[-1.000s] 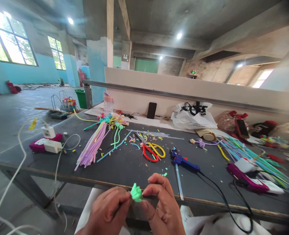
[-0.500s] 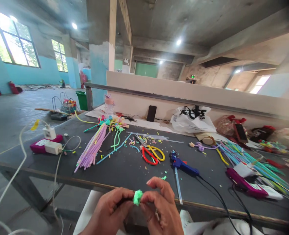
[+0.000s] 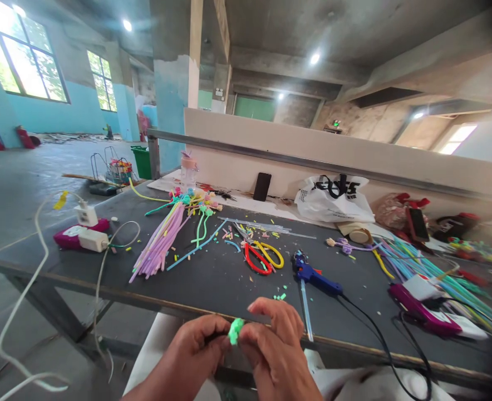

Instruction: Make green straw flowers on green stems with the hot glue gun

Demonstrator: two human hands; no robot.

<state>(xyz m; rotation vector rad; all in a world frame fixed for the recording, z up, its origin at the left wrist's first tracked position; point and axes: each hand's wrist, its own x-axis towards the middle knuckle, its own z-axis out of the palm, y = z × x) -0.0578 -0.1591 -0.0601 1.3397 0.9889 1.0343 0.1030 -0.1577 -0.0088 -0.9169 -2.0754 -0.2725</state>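
Observation:
Both my hands meet just in front of the table's near edge, pinching one small green foam piece (image 3: 235,329) between them. My left hand (image 3: 196,351) holds it from the left with thumb and fingers closed. From the right, my right hand (image 3: 277,345) presses on it with thumb and forefinger. Beyond the hands on the dark table (image 3: 212,284) lie red and yellow scissors (image 3: 262,256) and a blue glue gun (image 3: 313,275) with a clear glue stick.
A bundle of purple and coloured foam stems (image 3: 162,239) lies left of centre. More stems (image 3: 429,267) and a magenta box (image 3: 425,312) sit at right. A power strip (image 3: 81,236) with white cables is at far left. A white plastic bag (image 3: 333,200), phone and bottle stand behind.
My hands have closed tighter on the green piece, so less of it shows. The view has shifted slightly; the things on the table have not moved.

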